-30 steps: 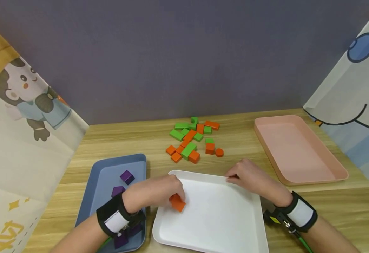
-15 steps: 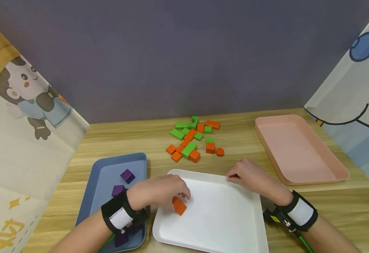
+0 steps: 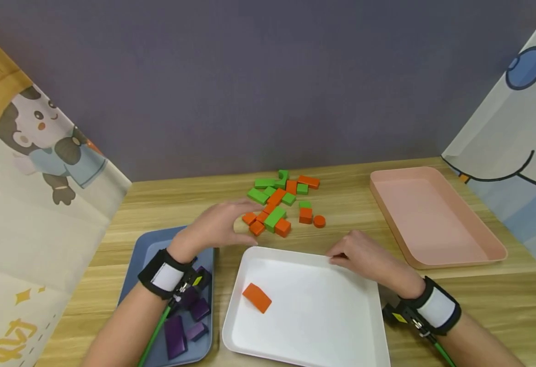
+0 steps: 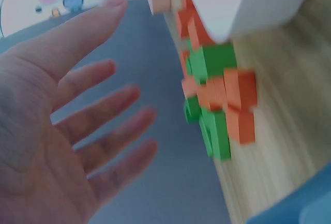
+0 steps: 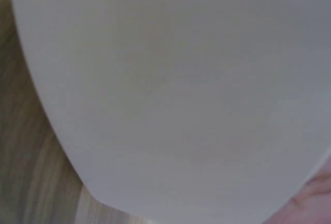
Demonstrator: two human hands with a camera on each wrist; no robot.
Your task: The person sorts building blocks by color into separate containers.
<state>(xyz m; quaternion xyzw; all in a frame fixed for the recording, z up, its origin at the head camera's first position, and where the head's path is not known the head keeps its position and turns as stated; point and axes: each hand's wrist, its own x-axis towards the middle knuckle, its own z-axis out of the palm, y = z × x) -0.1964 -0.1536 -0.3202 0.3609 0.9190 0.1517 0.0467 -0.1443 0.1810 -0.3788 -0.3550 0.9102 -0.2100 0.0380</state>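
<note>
1. The left hand [image 3: 217, 224] is raised above the counter [image 3: 346, 188], near the pile's left edge; its fingers are spread and relaxed, with a wide gap beside the thumb, and hold nothing.
2. The right hand [image 3: 361, 257] pinches the far rim of the white tray [image 3: 313, 316] between thumb and curled fingers.
3. That tray is a shallow, glossy rectangle with rounded corners and low walls.
4. Inside it, towards the left wall, the lone orange block [image 3: 257, 298] lies at a slant; it is oblong, smooth and evenly coloured.
5. Beyond the tray, the pile of orange and green blocks [image 3: 274, 219] sits on the wood-grained counter: squarish pieces, longer bars, and a green piece with a curved notch [image 3: 282, 178] at the back.
6. At the pile's right, the orange disc [image 3: 319, 221] lies flat beside an orange cube [image 3: 305, 216].
7. The blue tray [image 3: 130, 278], left of the white one, holds dark purple blocks [image 3: 175, 336], partly hidden by the left wrist.
8. The shallow pink tray [image 3: 433, 214] rests at the right.
</note>
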